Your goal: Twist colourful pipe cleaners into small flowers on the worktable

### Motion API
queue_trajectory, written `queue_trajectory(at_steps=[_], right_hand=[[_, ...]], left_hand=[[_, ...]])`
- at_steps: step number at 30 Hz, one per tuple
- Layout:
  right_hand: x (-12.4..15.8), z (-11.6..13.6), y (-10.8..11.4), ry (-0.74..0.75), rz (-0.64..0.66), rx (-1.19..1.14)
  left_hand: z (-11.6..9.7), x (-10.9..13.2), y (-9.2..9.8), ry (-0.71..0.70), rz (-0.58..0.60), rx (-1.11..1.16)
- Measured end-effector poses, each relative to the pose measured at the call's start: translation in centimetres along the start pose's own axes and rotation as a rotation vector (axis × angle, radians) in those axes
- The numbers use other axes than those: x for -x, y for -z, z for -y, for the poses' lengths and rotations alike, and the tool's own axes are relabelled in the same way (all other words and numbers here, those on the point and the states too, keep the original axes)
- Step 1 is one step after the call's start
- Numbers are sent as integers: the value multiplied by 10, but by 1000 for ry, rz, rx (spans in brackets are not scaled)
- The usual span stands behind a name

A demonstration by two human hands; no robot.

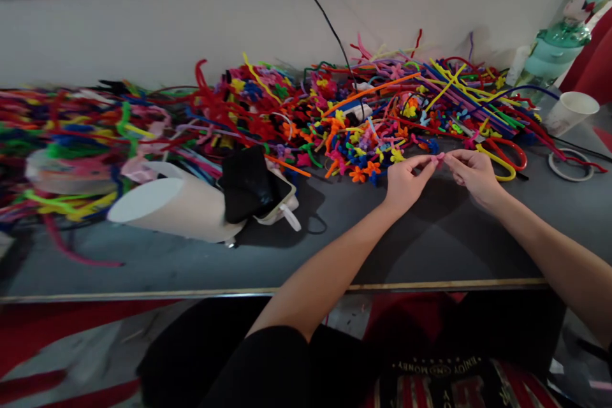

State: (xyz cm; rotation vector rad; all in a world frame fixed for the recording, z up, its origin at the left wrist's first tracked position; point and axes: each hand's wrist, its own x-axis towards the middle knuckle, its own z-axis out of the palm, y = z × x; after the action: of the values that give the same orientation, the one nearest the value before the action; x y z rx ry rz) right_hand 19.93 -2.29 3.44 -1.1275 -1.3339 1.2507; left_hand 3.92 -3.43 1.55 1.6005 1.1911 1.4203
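Observation:
Between the fingertips of both hands is a small pink pipe-cleaner piece [438, 159], partly covered by the fingers. My left hand [407, 182] pinches it from the left, thumb and forefinger together. From the right, my right hand [473, 173] pinches the same piece. Both hands are over the grey table [430, 242], in front of a heap of colourful pipe cleaners [344, 134]. Small twisted flowers, such as an orange one [357, 174], lie just left of my left hand. Scissors with red and yellow handles [512, 154] lie behind my right hand.
A black phone [246, 183] lies beside a white slanted tube [172, 207] at the centre left. On the right are a paper cup [571, 112], a grey ring [558, 172] and a green-tinted bottle [554, 54]. A black cable [326, 16] hangs down into the heap.

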Motion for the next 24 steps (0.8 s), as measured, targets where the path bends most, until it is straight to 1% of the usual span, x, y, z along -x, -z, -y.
queue_trajectory(at_steps=[5,9,12,14,16,19,24], right_hand=[[0,-3,2,23,39,-6],[0,-6,4,15,64,-38],[2,-7,4,-31,83,-112],[5,-5,3,-104,140,-199],[8,-2,1,-188,195,-284],[11,0,-2,-280,224,-377],[13,0,-8,-329,244,-455]], left_hand=[[2,-2,-3,133,-6,178],[-2,1,-6,258,-10,292],[-7,4,-8,343,-28,349],[-10,5,-8,386,-23,361],[-13,6,-8,408,-8,368],[-14,7,-9,395,-14,386],[-9,11,-13,352,-81,393]])
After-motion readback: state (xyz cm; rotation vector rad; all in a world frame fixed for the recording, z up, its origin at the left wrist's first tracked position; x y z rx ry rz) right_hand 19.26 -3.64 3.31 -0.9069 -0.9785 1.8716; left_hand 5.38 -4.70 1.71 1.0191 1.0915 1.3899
